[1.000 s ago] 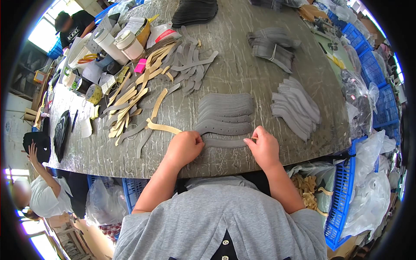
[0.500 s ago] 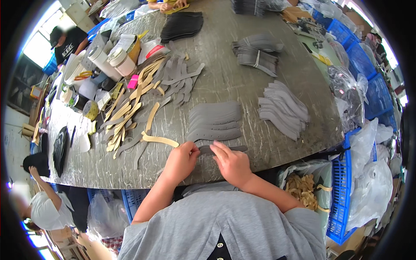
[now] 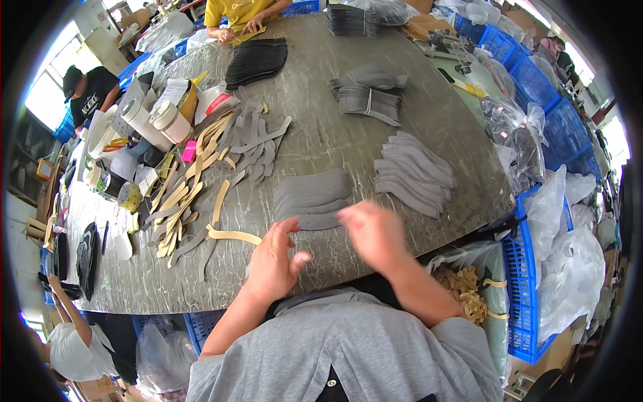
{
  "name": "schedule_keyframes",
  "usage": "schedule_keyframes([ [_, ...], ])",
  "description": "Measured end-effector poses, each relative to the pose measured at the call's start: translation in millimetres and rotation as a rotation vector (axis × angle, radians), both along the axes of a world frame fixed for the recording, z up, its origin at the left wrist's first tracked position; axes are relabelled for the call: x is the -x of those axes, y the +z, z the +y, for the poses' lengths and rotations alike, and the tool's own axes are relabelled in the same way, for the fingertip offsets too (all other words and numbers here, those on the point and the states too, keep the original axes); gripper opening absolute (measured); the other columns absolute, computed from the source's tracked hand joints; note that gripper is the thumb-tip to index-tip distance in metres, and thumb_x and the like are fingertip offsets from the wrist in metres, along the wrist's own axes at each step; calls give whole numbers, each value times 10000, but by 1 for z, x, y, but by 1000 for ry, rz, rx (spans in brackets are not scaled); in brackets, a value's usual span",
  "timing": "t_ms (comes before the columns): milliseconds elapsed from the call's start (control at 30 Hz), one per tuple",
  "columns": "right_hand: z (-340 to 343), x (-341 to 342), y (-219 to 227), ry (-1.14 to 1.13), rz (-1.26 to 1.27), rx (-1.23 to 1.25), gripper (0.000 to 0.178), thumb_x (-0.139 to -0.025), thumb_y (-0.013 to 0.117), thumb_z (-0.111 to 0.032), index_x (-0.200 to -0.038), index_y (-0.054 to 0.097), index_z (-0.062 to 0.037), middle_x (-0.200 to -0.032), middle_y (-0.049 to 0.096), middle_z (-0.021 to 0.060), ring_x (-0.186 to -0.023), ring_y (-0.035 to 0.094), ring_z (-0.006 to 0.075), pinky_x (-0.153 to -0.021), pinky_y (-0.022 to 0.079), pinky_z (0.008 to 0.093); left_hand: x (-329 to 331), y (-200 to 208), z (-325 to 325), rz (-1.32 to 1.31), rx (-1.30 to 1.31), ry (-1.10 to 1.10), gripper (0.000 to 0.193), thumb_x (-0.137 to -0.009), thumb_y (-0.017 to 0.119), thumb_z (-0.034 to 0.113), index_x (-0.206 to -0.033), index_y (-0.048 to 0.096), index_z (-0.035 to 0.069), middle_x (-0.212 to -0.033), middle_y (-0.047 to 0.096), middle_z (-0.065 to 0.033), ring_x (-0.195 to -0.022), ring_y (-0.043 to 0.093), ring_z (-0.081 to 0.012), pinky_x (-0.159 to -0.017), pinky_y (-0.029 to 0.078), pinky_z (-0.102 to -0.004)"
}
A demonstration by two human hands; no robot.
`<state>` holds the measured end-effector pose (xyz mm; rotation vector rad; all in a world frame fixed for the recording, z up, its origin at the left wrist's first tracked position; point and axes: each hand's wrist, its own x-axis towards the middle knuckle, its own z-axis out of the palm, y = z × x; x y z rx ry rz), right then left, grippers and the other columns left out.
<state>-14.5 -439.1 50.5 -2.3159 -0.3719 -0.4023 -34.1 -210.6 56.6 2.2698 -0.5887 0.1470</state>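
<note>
the left hand (image 3: 274, 261) was spread, thumb wide, at the near-left corner of the grey strip stack (image 3: 311, 189) on the bench (image 3: 479, 194)! the right hand (image 3: 375, 234) blurred by its right end, pinching or not, couldn't tell.

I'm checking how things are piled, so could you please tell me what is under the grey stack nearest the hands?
Tabletop shows around the grey stack; what lies directly beneath is covered. The left hand and blurred right hand partly cover its near edge.

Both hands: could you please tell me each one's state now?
Left hand: open, holding nothing visible.
Right hand: blurred beside the grey stack; grip cannot be told.
</note>
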Motion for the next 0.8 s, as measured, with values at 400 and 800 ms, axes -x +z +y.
schedule_keyframes([
  [400,45,6,5,529,823,-750,160,-798,690,-87,-922,690,14,-820,707,77,-765,635,126,-716,496,273,-3,6,-16,-254,-27,-225,943,-748,489,743,-1324,403,2,-1198,529,-200,-898,585,-355,-691,519,-414],
  [800,54,7,-15,608,959,-1391,65,-914,540,-109,-869,556,-66,-735,523,-12,-615,460,64,-530,373,221,-11,14,-12,290,607,-89,454,-1004,456,335,-1201,530,-67,-1176,620,-179,-1007,623,-220,-846,501,-341],
])
